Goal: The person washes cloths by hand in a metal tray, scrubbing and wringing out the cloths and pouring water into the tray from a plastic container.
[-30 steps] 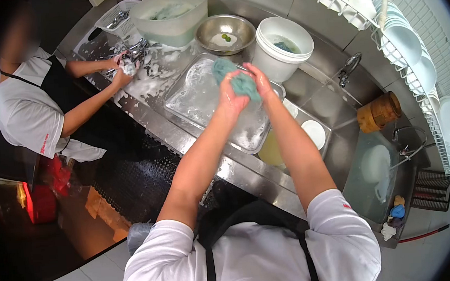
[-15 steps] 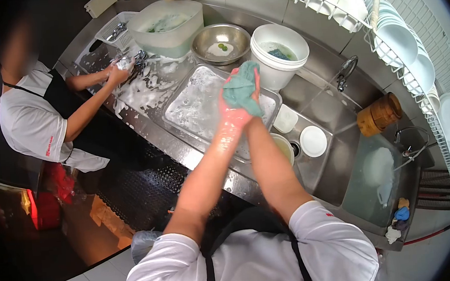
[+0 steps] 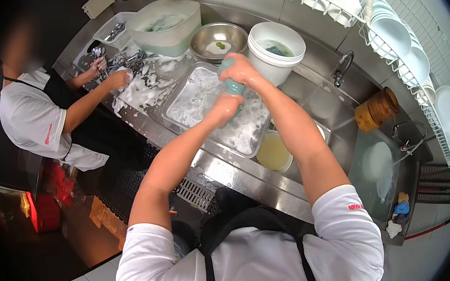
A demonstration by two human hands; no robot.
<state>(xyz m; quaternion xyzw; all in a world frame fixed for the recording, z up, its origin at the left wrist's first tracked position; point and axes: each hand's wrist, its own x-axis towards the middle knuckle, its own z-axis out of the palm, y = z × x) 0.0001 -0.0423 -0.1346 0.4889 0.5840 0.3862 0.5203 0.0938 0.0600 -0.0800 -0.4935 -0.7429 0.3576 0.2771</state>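
Observation:
A green cloth (image 3: 235, 87) is bunched into a twisted roll between my two hands, above a metal tray (image 3: 182, 123) of soapy water. My left hand (image 3: 226, 108) is wrapped round its lower end, nearer my body. Round the upper end closes my right hand (image 3: 241, 69), close to the white bucket (image 3: 277, 70). Parts of the cloth are hidden behind my fingers.
At the left a co-worker (image 3: 40, 109) handles foamy cutlery (image 3: 136, 58). Behind the tray stand a steel bowl (image 3: 219, 39) and a plastic tub (image 3: 162, 25). A dish rack (image 3: 403, 76) hangs at right above a water-filled sink (image 3: 366, 183).
The cloth was loosely gathered over my joined hands; now it is twisted tight between them. My forearms have spread apart. The co-worker's hands have moved apart over the cutlery.

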